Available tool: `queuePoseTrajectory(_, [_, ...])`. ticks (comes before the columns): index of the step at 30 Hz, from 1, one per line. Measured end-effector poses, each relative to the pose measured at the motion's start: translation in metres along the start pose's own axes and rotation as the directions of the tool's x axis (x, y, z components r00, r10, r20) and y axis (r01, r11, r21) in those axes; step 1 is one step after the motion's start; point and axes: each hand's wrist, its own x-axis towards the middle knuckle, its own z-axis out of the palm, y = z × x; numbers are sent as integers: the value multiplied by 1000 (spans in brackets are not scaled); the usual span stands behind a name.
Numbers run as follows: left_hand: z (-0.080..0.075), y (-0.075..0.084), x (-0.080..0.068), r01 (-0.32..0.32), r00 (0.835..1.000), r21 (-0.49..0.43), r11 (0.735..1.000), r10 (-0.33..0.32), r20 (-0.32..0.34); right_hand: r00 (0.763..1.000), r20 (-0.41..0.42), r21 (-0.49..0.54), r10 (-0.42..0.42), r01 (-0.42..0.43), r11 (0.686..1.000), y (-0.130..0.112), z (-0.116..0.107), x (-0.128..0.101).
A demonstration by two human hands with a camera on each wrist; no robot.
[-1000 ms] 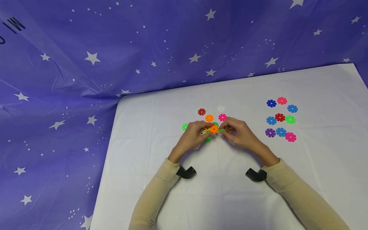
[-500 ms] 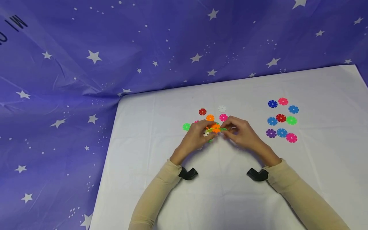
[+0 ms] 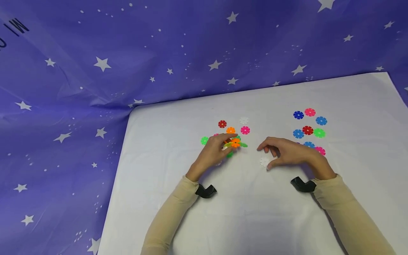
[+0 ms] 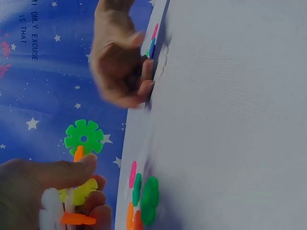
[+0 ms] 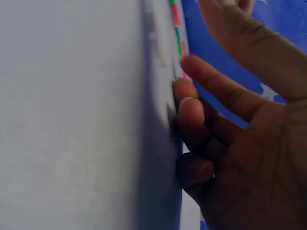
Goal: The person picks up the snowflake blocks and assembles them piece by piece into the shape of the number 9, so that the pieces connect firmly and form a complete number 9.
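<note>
My left hand [image 3: 213, 150] pinches a joined cluster of notched plastic snowflake discs. An orange disc [image 3: 236, 142] faces up in the head view. The left wrist view shows a green disc [image 4: 84, 138] at the cluster's tip, with yellow [image 4: 85, 191] and white [image 4: 50, 206] discs by the fingers; part of it is hidden behind the thumb. Apart from it, my right hand [image 3: 290, 151] hovers low over a loose white disc [image 3: 264, 162] lying on the table. Its thumb and index finger are spread around that disc, holding nothing.
Loose discs lie about the left hand, among them red [image 3: 222, 124], pink [image 3: 245, 130] and light green [image 3: 204, 140]. Several more, including a dark blue disc [image 3: 298, 114], are grouped at the right, partly behind the right hand. A purple star-patterned cloth [image 3: 191, 46] hangs behind the white table [image 3: 242, 226].
My right hand has let go of the cluster's green end and moved right and nearer, over the loose white disc. The left hand keeps its hold in about the same place.
</note>
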Motion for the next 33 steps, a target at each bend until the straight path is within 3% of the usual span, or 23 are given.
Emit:
queuePoseTrajectory(3, [2, -2, 1, -6, 1000, -16, 1000, 6, 6, 999, 51, -30, -6, 7, 1000, 4, 1, -3])
queuePoseTrajectory(11, [5, -5, -1, -7, 1000, -22, 1000, 7, 7, 996, 84, -56, 7, -2, 998, 4, 2, 1])
queuePoseTrajectory(21, [10, -4, 0, 20, 999, -34, 999, -19, 37, 998, 19, -142, 60, -56, 988, 1, 6, 4])
queuePoseTrajectory(24, [9, -3, 1, -2, 999, -48, 999, 4, 37, 997, -43, -84, 65, -68, 994, 0, 6, 7])
queuePoseTrajectory(28, [8, 0, 4, -32, 999, -89, 995, 36, 36, 990, -126, 67, 63, -55, 996, -1, 8, 11])
queuePoseTrajectory(33, [8, 1, 7, -29, 998, -128, 991, 36, 48, 978, -182, 241, 99, -53, 969, -5, 13, 16])
